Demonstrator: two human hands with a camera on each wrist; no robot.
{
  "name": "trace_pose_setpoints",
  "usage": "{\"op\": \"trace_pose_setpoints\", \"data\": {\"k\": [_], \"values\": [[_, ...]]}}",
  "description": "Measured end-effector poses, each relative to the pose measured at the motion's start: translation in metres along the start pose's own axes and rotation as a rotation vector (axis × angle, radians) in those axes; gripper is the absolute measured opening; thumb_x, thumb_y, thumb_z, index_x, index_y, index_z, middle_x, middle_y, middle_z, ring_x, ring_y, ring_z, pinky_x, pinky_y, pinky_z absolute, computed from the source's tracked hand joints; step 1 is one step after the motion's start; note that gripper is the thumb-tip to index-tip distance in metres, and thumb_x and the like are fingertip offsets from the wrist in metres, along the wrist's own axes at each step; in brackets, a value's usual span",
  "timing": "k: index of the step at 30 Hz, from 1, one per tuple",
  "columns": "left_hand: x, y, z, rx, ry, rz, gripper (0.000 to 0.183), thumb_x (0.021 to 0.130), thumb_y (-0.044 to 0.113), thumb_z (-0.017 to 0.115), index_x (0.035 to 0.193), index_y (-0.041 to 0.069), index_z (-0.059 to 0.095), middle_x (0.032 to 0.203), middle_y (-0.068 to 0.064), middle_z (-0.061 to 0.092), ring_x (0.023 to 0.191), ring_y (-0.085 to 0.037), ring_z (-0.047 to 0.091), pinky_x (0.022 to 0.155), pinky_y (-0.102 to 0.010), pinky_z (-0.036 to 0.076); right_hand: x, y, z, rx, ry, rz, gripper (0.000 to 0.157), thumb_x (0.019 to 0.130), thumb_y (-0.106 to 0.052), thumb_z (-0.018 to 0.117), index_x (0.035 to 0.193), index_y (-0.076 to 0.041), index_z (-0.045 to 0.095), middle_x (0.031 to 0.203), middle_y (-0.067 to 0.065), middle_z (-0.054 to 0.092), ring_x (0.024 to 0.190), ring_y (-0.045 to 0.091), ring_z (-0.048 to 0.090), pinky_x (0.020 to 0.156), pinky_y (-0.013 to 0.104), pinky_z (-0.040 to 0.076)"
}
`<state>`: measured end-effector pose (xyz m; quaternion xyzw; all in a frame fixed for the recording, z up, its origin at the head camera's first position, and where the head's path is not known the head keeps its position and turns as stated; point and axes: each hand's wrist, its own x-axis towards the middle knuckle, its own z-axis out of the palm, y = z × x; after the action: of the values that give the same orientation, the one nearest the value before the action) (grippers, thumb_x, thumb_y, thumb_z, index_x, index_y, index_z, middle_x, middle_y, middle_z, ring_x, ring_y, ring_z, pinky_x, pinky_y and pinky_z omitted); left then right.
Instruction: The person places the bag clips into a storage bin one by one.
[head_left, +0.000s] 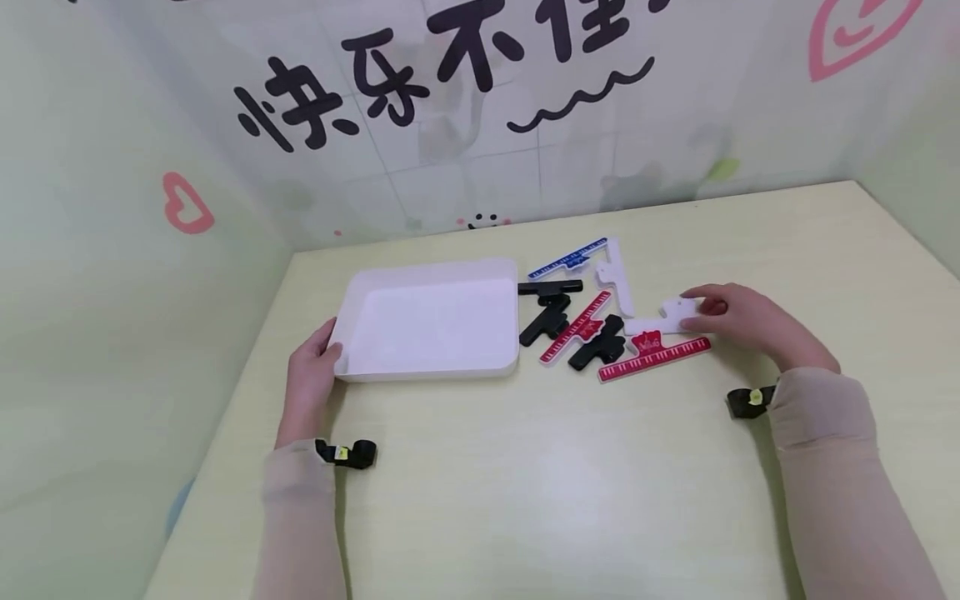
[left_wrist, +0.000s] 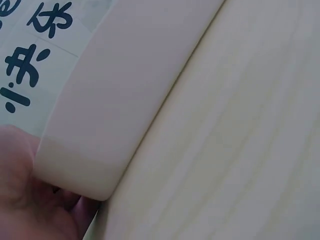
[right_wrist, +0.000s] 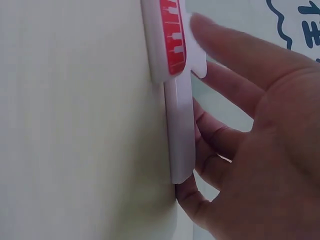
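Note:
My left hand (head_left: pixel 311 375) grips the left wall of a shallow white tray (head_left: pixel 442 325), its thumb over the rim near the front corner. In the left wrist view, fingers reach behind the tray's end. At the right, my right hand (head_left: pixel 750 319) pinches the handle of a white clip (head_left: pixel 678 311), which lies flat on the table. Close in front of that clip is a red clip (head_left: pixel 655 360) with a piano-key pattern. The right wrist view shows the thumb by the white clip (right_wrist: pixel 181 132), with the other fingers curled behind it.
Between tray and right hand lie a blue clip (head_left: pixel 567 259), a second white clip (head_left: pixel 617 279), another red clip (head_left: pixel 576 327) and black clips (head_left: pixel 598 343), some overlapping. A patterned wall (head_left: pixel 450 167) stands behind the pale table (head_left: pixel 525 483).

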<state>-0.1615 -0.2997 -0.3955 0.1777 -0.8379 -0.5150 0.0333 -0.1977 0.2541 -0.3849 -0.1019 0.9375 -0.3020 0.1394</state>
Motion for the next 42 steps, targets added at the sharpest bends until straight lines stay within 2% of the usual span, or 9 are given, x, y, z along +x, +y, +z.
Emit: {"op": "trace_pose_setpoints", "data": {"k": [6, 9, 12, 17, 23, 28, 33, 37, 42], "values": [[0.006, -0.006, -0.005, -0.085, -0.038, 0.064, 0.047, 0.092, 0.013, 0.044, 0.137, 0.019, 0.036, 0.141, 0.0, 0.033, 0.125, -0.012, 0.032, 0.101, -0.032, 0.029, 0.004, 0.001, -0.004, 0.002, 0.004, 0.012, 0.055, 0.08, -0.047, 0.06, 0.116, -0.006, 0.052, 0.106, 0.015, 0.052, 0.094, 0.03, 0.043, 0.078, 0.043, 0.036], [0.007, -0.008, -0.006, -0.119, -0.032, 0.067, 0.053, 0.088, 0.003, 0.04, 0.137, 0.022, 0.036, 0.14, 0.002, 0.034, 0.123, -0.011, 0.033, 0.1, -0.032, 0.029, 0.004, 0.005, -0.005, 0.049, 0.012, 0.043, 0.055, 0.079, -0.05, 0.059, 0.113, -0.007, 0.054, 0.11, 0.014, 0.05, 0.097, 0.03, 0.041, 0.078, 0.041, 0.035], [0.009, -0.009, -0.003, -0.154, -0.017, 0.087, 0.054, 0.086, 0.0, 0.038, 0.136, 0.02, 0.039, 0.139, 0.001, 0.036, 0.121, -0.012, 0.035, 0.098, -0.032, 0.031, 0.001, 0.011, -0.006, 0.077, 0.043, 0.067, 0.055, 0.079, -0.054, 0.057, 0.111, -0.009, 0.055, 0.111, 0.013, 0.05, 0.097, 0.029, 0.04, 0.077, 0.039, 0.034], [0.011, -0.009, 0.002, -0.184, 0.025, 0.082, 0.04, 0.092, 0.015, 0.044, 0.132, 0.016, 0.044, 0.133, -0.004, 0.043, 0.115, -0.015, 0.041, 0.095, -0.03, 0.035, -0.006, 0.023, -0.009, 0.155, 0.069, 0.09, 0.054, 0.079, -0.055, 0.055, 0.109, -0.01, 0.054, 0.105, 0.011, 0.05, 0.092, 0.024, 0.039, 0.07, 0.033, 0.035], [0.011, -0.007, 0.001, -0.174, 0.064, 0.05, 0.049, 0.087, 0.034, 0.056, 0.133, 0.021, 0.044, 0.133, 0.003, 0.044, 0.119, -0.011, 0.039, 0.096, -0.024, 0.034, -0.015, 0.032, -0.01, 0.292, 0.141, 0.127, 0.054, 0.079, -0.055, 0.054, 0.108, -0.009, 0.048, 0.094, 0.008, 0.051, 0.082, 0.02, 0.045, 0.063, 0.028, 0.039], [0.003, -0.007, -0.003, -0.158, 0.067, 0.003, 0.04, 0.086, 0.031, 0.057, 0.126, 0.029, 0.051, 0.132, 0.006, 0.045, 0.115, -0.01, 0.041, 0.084, -0.017, 0.041, -0.016, 0.043, -0.005, 0.619, 0.204, 0.085, 0.048, 0.085, -0.042, 0.055, 0.12, -0.011, 0.04, 0.1, 0.003, 0.048, 0.077, 0.009, 0.052, 0.064, 0.021, 0.045], [-0.001, -0.009, -0.006, -0.197, 0.02, 0.005, 0.038, 0.09, 0.019, 0.048, 0.125, 0.032, 0.051, 0.134, 0.009, 0.042, 0.124, -0.009, 0.033, 0.097, -0.03, 0.033, -0.019, 0.044, -0.001, 0.99, 0.196, -0.025, 0.047, 0.089, -0.022, 0.055, 0.13, -0.011, 0.037, 0.1, 0.005, 0.049, 0.072, 0.011, 0.055, 0.065, 0.02, 0.048], [-0.001, -0.009, -0.008, -0.188, 0.003, 0.015, 0.043, 0.09, 0.014, 0.041, 0.129, 0.032, 0.046, 0.136, 0.011, 0.039, 0.126, -0.006, 0.028, 0.1, -0.034, 0.029, -0.017, 0.04, 0.001, 1.16, 0.219, -0.061, 0.049, 0.088, -0.017, 0.056, 0.132, -0.008, 0.037, 0.096, 0.006, 0.051, 0.07, 0.013, 0.055, 0.062, 0.022, 0.049], [0.003, -0.008, -0.007, -0.164, -0.045, 0.073, 0.049, 0.092, 0.02, 0.045, 0.138, 0.026, 0.031, 0.141, 0.007, 0.032, 0.128, -0.006, 0.027, 0.101, -0.028, 0.028, -0.008, 0.036, 0.003, 1.375, 0.331, -0.098, 0.044, 0.085, -0.01, 0.059, 0.125, -0.004, 0.044, 0.087, 0.008, 0.054, 0.066, 0.015, 0.052, 0.054, 0.022, 0.047]]}}
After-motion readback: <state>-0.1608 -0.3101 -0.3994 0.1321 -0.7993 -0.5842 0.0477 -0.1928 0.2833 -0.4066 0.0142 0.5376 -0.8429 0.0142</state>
